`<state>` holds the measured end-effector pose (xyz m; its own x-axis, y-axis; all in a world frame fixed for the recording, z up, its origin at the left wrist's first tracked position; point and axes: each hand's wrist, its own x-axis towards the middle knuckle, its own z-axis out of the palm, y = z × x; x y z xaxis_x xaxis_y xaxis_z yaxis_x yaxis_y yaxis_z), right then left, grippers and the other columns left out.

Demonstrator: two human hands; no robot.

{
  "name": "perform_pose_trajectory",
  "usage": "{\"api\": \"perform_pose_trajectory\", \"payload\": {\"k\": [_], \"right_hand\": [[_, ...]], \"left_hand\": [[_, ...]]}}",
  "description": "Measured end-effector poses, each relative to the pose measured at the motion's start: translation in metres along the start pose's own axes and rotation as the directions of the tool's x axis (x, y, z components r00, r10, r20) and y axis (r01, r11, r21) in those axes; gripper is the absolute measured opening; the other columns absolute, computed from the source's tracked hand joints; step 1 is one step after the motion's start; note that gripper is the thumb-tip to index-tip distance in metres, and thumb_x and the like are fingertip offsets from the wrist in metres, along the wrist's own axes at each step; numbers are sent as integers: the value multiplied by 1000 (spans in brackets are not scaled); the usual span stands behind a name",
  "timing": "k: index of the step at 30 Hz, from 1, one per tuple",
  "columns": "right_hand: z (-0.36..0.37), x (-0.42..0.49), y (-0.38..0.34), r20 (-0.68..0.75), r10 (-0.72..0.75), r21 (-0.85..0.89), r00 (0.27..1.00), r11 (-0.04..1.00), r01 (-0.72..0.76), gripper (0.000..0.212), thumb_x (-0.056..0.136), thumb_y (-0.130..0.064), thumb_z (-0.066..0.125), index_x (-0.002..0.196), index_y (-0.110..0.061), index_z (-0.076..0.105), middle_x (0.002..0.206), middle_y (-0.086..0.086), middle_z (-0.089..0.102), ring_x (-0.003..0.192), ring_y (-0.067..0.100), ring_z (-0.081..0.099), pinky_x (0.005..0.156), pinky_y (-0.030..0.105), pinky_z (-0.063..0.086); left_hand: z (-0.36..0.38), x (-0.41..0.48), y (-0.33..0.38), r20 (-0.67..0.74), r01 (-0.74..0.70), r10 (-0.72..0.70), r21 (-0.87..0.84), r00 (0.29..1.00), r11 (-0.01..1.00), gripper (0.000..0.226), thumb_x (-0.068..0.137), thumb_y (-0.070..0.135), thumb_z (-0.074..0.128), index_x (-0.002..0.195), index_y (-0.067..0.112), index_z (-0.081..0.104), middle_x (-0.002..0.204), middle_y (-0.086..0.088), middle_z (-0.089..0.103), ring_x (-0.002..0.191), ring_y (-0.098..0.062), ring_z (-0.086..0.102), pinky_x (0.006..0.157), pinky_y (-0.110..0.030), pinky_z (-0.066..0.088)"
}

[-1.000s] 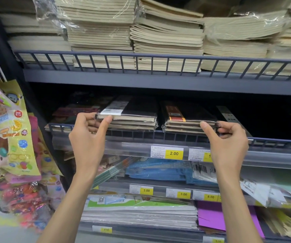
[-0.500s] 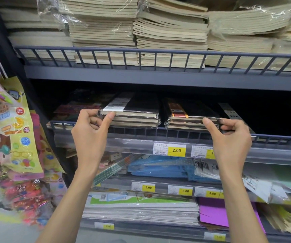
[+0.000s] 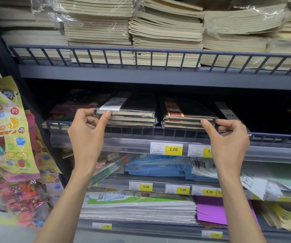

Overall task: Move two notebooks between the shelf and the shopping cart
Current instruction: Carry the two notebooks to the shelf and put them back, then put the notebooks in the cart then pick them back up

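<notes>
Two stacks of wrapped black notebooks sit at the front edge of the middle shelf (image 3: 129, 143). The left hand (image 3: 87, 135) pinches the near left corner of the top white-label notebook (image 3: 134, 106), and the right hand (image 3: 228, 137) pinches the near right corner of the top orange-band notebook (image 3: 188, 109). On this shelf's front edge a yellow tag (image 3: 173, 149) reads 2.00, and the lower tags (image 3: 146, 187) read 3.00, 3.00 and 5.00.

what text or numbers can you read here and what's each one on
"2.00" on the yellow price tag, middle shelf rail
"1." on the neighbouring tag, rest hidden behind the right hand
"3.00" on the left lower-rail tag
"3.00" on the middle lower-rail tag
"5.00" on the right lower-rail tag
"5.00", faint, on the bottom-rail tag
"25K" on the black notebook cover
Tags' small print and hanging packets: too blurred.
</notes>
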<state>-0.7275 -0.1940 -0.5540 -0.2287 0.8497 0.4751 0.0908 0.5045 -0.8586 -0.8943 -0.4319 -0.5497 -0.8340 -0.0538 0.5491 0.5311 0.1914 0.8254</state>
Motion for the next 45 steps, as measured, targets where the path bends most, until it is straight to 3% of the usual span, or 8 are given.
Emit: {"api": "perform_pose_trajectory", "payload": {"k": [6,12,17,20,25,30,37,45], "right_hand": [[-5,1,0,8,-23,-59,1000,998,24,40,83,-47,77,106,-16,66,102,1,60,81,16,57,78,31,51],[-14,2,-5,116,-42,-255,992,964,71,38,88,-47,71,112,-18,63,105,0,60,94,23,61,76,32,46],[-32,2,-26,274,44,-457,961,885,90,34,92,-38,67,119,-18,61,113,3,61,110,25,58,84,42,51],[-43,-1,-48,357,112,-563,927,818,118,35,93,-34,66,123,-16,61,119,8,60,115,30,54,85,43,48],[-53,-2,-85,549,260,-688,795,680,252,47,87,-26,75,127,-5,62,121,25,56,111,47,50,89,53,49],[-67,-1,-157,763,433,-640,479,609,468,59,93,-44,64,145,-22,46,145,8,41,134,33,38,103,46,41],[-96,22,-252,751,548,-657,367,566,498,59,96,-47,57,147,-21,43,145,10,40,135,34,38,106,50,41],[-161,59,-323,732,577,-675,363,538,505,59,96,-49,55,148,-23,42,147,12,40,137,34,36,108,48,38]], "left_hand": [[-2,0,-1,16,11,-11,0,1000,1000,38,89,44,71,111,17,58,75,8,60,65,-3,54,66,-15,46],[-8,-5,4,70,91,-94,43,993,995,40,91,48,67,118,22,57,84,8,66,74,-11,63,69,-26,51],[-27,-7,16,184,148,-192,228,964,962,37,93,45,65,123,27,55,91,17,68,78,0,63,74,-33,54],[-45,-3,24,307,76,-212,400,928,913,27,94,40,63,119,30,59,97,17,69,78,-8,66,74,-40,55],[-76,8,47,526,-140,-282,624,802,769,36,92,33,64,126,20,61,122,-3,65,114,-30,54,86,-45,50],[-102,33,92,609,-262,-452,740,651,620,49,94,43,58,136,18,52,141,-8,50,130,-35,41,102,-49,43],[-127,73,194,670,-410,-558,742,490,530,52,96,51,51,138,20,50,141,-11,48,134,-35,39,106,-50,37],[-123,99,306,754,-589,-571,634,324,502,50,97,49,49,136,17,49,140,-12,50,132,-35,42,103,-49,40]]}}
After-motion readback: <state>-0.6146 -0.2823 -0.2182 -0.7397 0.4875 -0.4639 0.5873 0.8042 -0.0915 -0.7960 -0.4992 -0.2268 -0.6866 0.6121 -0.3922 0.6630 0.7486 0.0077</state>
